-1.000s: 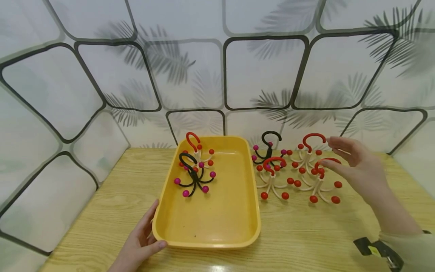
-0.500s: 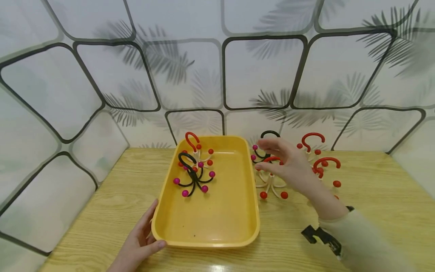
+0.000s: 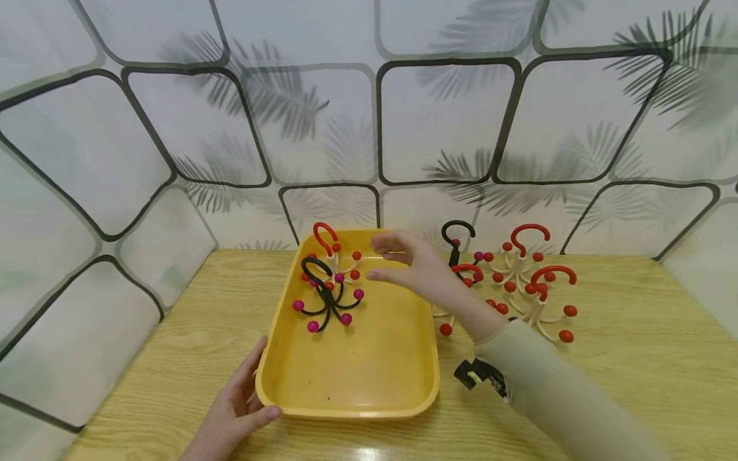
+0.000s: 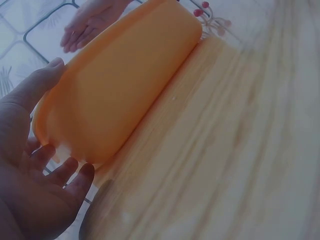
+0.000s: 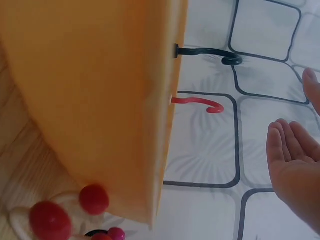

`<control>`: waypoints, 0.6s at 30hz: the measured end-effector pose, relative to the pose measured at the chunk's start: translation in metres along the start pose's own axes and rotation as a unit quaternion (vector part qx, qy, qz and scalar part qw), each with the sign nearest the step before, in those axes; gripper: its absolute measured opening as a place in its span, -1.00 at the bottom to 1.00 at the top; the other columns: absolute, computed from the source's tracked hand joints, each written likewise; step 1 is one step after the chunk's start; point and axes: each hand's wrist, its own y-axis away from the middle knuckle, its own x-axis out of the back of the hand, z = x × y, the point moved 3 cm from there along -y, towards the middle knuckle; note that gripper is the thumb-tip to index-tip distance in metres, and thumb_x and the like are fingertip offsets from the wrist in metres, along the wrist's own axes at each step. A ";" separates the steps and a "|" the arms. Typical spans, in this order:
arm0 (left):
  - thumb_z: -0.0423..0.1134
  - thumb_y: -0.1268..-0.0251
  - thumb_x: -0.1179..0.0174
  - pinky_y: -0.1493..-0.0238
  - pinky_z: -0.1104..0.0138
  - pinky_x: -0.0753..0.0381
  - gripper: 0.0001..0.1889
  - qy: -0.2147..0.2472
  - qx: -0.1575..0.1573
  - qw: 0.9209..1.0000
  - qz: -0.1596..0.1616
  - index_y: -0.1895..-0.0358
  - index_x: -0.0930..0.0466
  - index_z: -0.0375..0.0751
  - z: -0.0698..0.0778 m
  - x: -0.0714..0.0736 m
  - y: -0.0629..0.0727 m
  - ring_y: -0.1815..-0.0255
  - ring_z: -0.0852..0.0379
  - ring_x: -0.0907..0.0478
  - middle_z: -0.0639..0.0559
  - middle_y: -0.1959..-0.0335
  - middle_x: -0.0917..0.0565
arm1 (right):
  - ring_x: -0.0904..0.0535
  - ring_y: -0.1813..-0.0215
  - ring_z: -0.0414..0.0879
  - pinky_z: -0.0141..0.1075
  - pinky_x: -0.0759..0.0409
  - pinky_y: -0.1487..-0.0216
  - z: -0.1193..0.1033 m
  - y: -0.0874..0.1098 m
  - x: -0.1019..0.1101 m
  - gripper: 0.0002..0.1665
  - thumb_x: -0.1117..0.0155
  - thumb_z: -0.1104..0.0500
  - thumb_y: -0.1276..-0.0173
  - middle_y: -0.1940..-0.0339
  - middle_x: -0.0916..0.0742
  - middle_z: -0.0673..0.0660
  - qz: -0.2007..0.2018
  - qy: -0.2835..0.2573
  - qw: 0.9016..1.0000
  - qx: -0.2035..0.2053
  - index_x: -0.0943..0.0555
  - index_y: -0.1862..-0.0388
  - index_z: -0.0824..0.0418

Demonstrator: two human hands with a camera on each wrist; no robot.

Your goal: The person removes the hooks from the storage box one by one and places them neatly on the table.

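Observation:
A yellow tray (image 3: 369, 368) lies on the wooden table. My left hand (image 3: 239, 403) grips its near left corner, thumb at the rim and fingers round the outer wall. Inside the tray's left half stand a black hook hanger (image 3: 327, 298) with magenta ball-tipped arms and, behind it, a white hook hanger (image 3: 327, 250) with a red hook and red balls. Over the tray's far right part, to the right of both hangers, hovers my right hand (image 3: 423, 269). Its fingers are extended with the thumb apart, and nothing is between them, as the right wrist view also shows.
Right of the tray stand another black hanger (image 3: 455, 256) and red-hooked white ones, one at the back (image 3: 522, 262) and one in front (image 3: 537, 307). My right forearm partly hides a third red-hooked hanger (image 3: 468, 272). A patterned wall (image 3: 450, 121) rises behind the table.
My right hand has swept left from the red-hooked hangers, past the black one, to above the tray, holding nothing. The left hand and tray have hardly moved.

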 end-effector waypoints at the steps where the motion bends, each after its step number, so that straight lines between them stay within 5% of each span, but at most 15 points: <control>1: -0.47 -0.22 -0.23 -0.11 0.48 -0.44 -0.06 0.000 -0.002 1.000 -0.001 -0.55 0.17 -0.04 0.000 0.000 0.000 -0.22 0.45 -0.32 -0.20 -0.49 0.06 | -0.48 -0.19 -0.03 -0.25 -0.44 -0.24 -0.001 -0.004 -0.002 -0.35 -0.45 0.14 -0.17 -0.17 -0.58 0.13 -0.003 -0.001 1.000 -0.005 -0.47 -0.22 0.26; 10: -0.48 -0.21 -0.23 -0.11 0.50 -0.43 -0.06 -0.001 0.000 1.000 0.001 -0.55 0.17 -0.04 0.000 0.000 0.000 -0.21 0.47 -0.31 -0.19 -0.49 0.07 | -0.50 -0.12 -0.13 -0.23 -0.45 -0.22 -0.002 -0.039 -0.020 -0.33 -0.46 0.07 -0.17 -0.14 -0.60 0.09 -0.014 -0.037 0.999 -0.035 -0.47 -0.23 0.20; 18: -0.49 -0.21 -0.23 -0.11 0.49 -0.43 -0.05 0.000 0.002 1.000 0.000 -0.55 0.17 -0.04 0.000 0.000 0.000 -0.21 0.45 -0.33 -0.21 -0.49 0.05 | -0.43 -0.25 0.06 -0.23 -0.43 -0.25 0.018 -0.052 -0.047 -0.24 -0.49 0.26 -0.10 -0.24 -0.53 0.21 -0.073 -0.116 0.987 -0.084 -0.41 -0.29 0.26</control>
